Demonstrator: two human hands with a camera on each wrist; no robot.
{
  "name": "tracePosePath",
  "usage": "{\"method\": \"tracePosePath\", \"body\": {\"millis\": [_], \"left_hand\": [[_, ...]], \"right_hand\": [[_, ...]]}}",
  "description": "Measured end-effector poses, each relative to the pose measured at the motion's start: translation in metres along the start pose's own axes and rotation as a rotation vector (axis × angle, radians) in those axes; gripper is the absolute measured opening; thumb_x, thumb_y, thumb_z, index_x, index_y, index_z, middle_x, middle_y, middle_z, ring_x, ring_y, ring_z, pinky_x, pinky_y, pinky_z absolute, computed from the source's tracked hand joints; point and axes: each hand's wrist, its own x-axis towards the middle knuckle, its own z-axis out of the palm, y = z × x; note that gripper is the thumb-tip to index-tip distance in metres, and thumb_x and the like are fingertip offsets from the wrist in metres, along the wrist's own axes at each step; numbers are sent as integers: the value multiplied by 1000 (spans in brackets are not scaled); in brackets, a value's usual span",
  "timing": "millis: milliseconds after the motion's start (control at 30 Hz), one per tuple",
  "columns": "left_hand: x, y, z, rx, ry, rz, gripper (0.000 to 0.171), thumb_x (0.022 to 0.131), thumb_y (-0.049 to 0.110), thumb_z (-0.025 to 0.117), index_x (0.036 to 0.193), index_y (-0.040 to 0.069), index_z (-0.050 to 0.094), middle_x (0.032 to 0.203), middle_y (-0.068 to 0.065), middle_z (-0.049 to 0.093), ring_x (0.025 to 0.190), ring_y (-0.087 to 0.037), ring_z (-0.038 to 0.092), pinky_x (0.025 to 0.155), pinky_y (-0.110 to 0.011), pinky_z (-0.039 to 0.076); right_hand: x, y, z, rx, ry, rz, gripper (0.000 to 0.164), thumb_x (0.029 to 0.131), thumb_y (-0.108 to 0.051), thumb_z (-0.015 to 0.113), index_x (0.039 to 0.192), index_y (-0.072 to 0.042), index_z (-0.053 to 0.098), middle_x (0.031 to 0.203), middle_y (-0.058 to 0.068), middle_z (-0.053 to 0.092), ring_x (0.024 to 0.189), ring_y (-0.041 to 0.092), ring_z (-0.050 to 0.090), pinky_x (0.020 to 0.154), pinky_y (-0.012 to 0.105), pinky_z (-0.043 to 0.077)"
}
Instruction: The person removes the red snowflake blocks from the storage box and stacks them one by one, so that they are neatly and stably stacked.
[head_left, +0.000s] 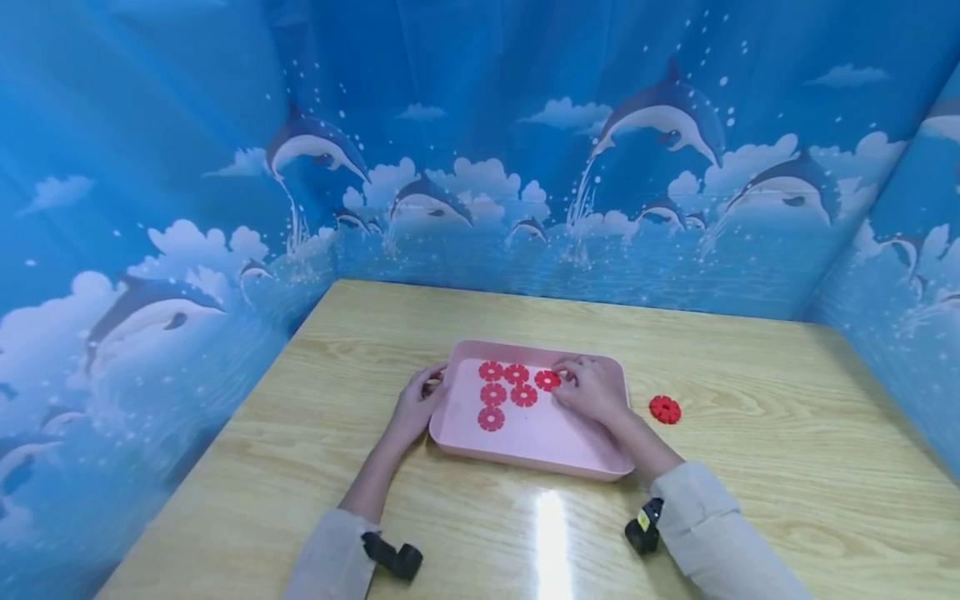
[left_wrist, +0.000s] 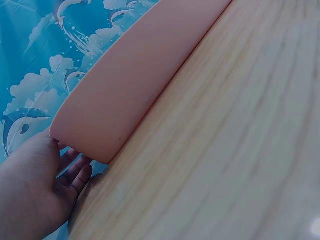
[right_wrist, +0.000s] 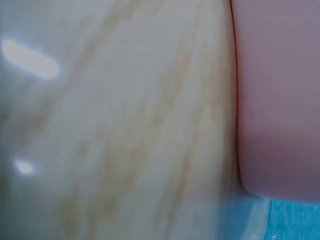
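In the head view a shallow pink tray (head_left: 555, 442) lies on the table. Several flat red notched plastic discs (head_left: 492, 394) with slotted centres lie toward its left side. My right hand (head_left: 590, 390) reaches over the tray and pinches another red notched disc (head_left: 547, 381) at its right edge, close to the tray's floor. At the left end, my left hand (head_left: 420, 404) holds the tray's rim. The left wrist view shows the left hand (left_wrist: 37, 185) at the tray's corner, fingers bent against the outer wall (left_wrist: 115, 100). The right wrist view does not show the right hand.
More red notched discs (head_left: 665, 409), seemingly piled, lie on the wooden table (head_left: 750, 392) right of the tray. A blue dolphin-print curtain (head_left: 480, 125) rises behind and beside the table. Black wrist cameras (head_left: 393, 558) sit at both cuffs.
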Motion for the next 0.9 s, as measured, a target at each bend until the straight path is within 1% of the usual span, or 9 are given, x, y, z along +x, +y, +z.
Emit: {"method": "tracePosePath", "body": {"millis": [33, 100, 200, 267, 333, 433, 567, 733, 900], "left_hand": [[1, -5, 1, 2, 3, -4, 38, 91, 7, 56, 127, -2, 50, 112, -21, 52, 98, -34, 54, 85, -42, 47], [2, -7, 1, 11, 6, -3, 38, 91, 8, 57, 127, -1, 51, 111, -19, 53, 98, -32, 55, 84, -40, 47], [4, -9, 1, 9, 12, -9, 38, 91, 8, 57, 127, 1, 52, 112, -18, 53, 98, -31, 55, 85, -39, 47], [4, -7, 1, 5, 13, -4, 38, 90, 7, 57, 127, 0, 51, 111, -19, 53, 98, -32, 55, 85, -40, 47], [2, -3, 0, -6, 9, -3, 37, 91, 6, 56, 127, -2, 51, 111, -21, 53, 98, -34, 54, 85, -42, 47], [-3, 11, -1, -14, -2, -1, 37, 90, 2, 55, 126, -7, 49, 111, -24, 52, 97, -37, 54, 85, -44, 46], [-10, 30, -2, 3, -2, -17, 37, 90, 0, 54, 125, -9, 48, 110, -25, 52, 97, -37, 54, 85, -41, 47], [-11, 32, -2, -18, 0, -17, 37, 90, -1, 54, 125, -9, 49, 110, -25, 52, 98, -38, 54, 85, -44, 46], [-11, 34, -2, -18, 1, -13, 37, 90, -1, 54, 125, -9, 48, 110, -25, 52, 98, -38, 54, 85, -44, 46]], "right_hand": [[0, 0, 0, 2, -1, 3, 33, 79, -14, 68, 111, -5, 64, 105, 11, 55, 90, 24, 49, 77, 39, 43], [0, 0, 0, -1, -1, 10, 32, 79, -14, 68, 109, -4, 64, 104, 11, 55, 91, 25, 49, 78, 40, 43], [1, -1, 1, -12, -1, 24, 31, 78, -15, 70, 106, -2, 63, 100, 11, 55, 89, 24, 48, 78, 38, 43], [2, -1, 1, -21, 3, 32, 31, 77, -16, 70, 103, 0, 63, 96, 10, 56, 88, 24, 48, 77, 37, 44], [2, -1, 2, -29, 7, 37, 32, 76, -16, 71, 102, 1, 62, 93, 9, 55, 86, 23, 48, 76, 35, 44], [2, 0, 2, -36, 14, 31, 33, 74, -15, 71, 100, 2, 61, 91, 9, 55, 85, 22, 48, 75, 34, 45], [-1, -2, 1, -13, 18, 16, 35, 72, -15, 72, 100, 3, 60, 90, 9, 54, 83, 22, 47, 72, 32, 44], [-9, -6, -8, 78, 12, -9, 36, 72, -10, 72, 101, 6, 57, 87, 9, 55, 78, 21, 50, 67, 30, 46], [-17, -9, -20, 77, 45, -1, 35, 71, -13, 74, 99, 3, 59, 86, 7, 55, 77, 20, 51, 66, 31, 47]]}}
